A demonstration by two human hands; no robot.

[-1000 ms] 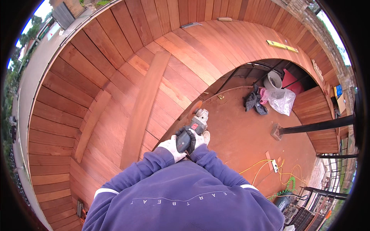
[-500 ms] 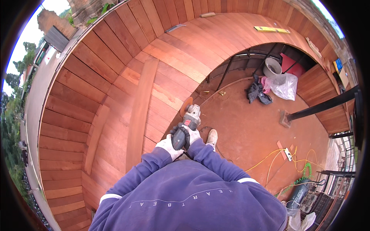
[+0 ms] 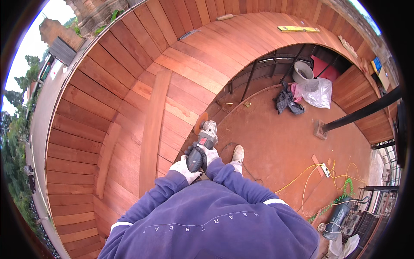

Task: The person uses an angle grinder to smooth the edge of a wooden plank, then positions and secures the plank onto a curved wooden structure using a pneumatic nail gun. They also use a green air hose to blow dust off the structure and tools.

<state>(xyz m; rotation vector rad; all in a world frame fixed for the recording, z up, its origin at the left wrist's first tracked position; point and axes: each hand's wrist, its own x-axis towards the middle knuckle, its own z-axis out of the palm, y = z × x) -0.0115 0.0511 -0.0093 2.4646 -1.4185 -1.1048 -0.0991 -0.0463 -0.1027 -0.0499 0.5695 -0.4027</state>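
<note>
An angle grinder [image 3: 208, 137] with a grey metal head and a dark body is held in both my gloved hands. My left hand [image 3: 186, 169] wraps round the rear of its body, and my right hand [image 3: 210, 154] grips it farther forward. The grinder's brown-orange disc [image 3: 200, 122] stands at the curved inner edge of the wooden bench seat [image 3: 183, 97]; whether it touches the wood I cannot tell. A loose long board [image 3: 154, 129] lies across the seat planks to the left of the grinder.
A shorter board [image 3: 108, 159] leans by the curved plank backrest [image 3: 77, 134]. Farther along the seat lies a yellow spirit level [image 3: 298, 29]. On the floor are a bucket [image 3: 302, 72], plastic bags [image 3: 317, 93], a white power strip [image 3: 325, 169] with yellow cable, and a dark compressor tank [image 3: 336, 218]. A black post [image 3: 362, 110] slants at right.
The grinder and both hands have shifted slightly left in view, along with a small turn of the whole scene. My grip looks the same.
</note>
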